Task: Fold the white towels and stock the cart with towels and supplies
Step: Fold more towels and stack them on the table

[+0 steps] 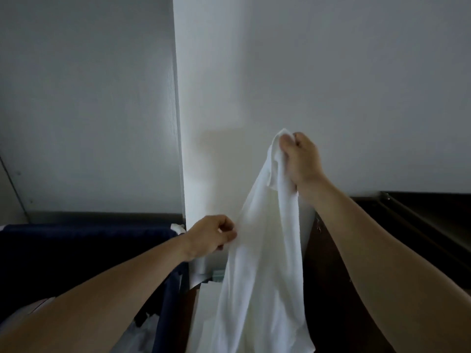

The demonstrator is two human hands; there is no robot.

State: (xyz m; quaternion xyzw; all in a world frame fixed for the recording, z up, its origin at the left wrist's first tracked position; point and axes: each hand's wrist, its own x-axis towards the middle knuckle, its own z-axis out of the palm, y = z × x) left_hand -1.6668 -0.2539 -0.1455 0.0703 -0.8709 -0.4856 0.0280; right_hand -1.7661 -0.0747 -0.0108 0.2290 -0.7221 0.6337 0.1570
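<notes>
Right hand [300,159] raised, fingers curled; left hand [211,235] lower, seemingly pinching.

One white towel [257,250], two hands: left [211,236], right [300,159].

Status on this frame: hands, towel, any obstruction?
Right hand grips white towel at top corner, raised. Left hand pinches its edge lower down. Towel hangs unfolded. Nothing blocking it in view.

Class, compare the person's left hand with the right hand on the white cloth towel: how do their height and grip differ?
Height: the right hand is raised high; the left hand sits lower. Grip: the right hand clutches the bunched top corner of the white cloth towel; the left hand pinches its side edge. Both hold the same towel.
</notes>
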